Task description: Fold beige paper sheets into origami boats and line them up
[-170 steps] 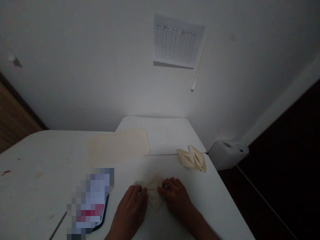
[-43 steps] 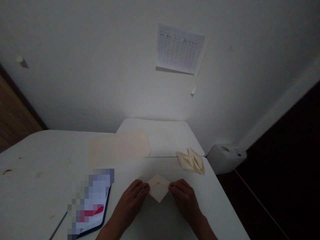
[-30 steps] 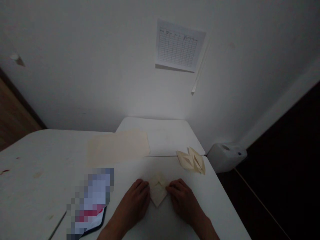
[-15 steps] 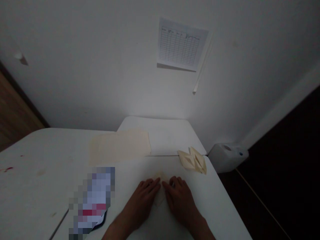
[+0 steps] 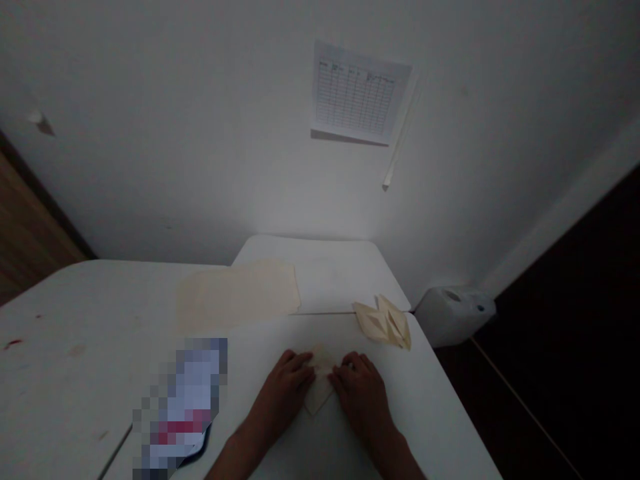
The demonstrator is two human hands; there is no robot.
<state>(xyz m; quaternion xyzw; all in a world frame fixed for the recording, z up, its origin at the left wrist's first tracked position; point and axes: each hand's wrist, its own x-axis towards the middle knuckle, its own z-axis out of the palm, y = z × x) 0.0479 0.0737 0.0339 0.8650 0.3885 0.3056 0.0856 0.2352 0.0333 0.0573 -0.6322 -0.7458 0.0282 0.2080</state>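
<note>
A small cream sheet of folded paper (image 5: 319,395) lies on the white table between my two hands, one corner pointing toward me. My left hand (image 5: 289,383) has its fingers curled together on the paper's left edge. On the opposite edge, the bent fingers of my right hand (image 5: 359,383) press or pinch the paper. Both thumbs are close to the middle of the piece. Beyond my right hand rest folded cream paper shapes (image 5: 384,322), with pointed flaps standing up.
Flat cream paper (image 5: 237,297) lies at the back left. A phone (image 5: 193,453), mostly blurred out, is left of my left arm. The white table (image 5: 450,427) ends at the right, by a white plastic container (image 5: 455,317). A printed sheet (image 5: 357,93) hangs on the wall.
My hands have moved slightly apart, left hand leftward and right hand a little rightward. More of the folded paper shows between them. The view has shifted slightly.
</note>
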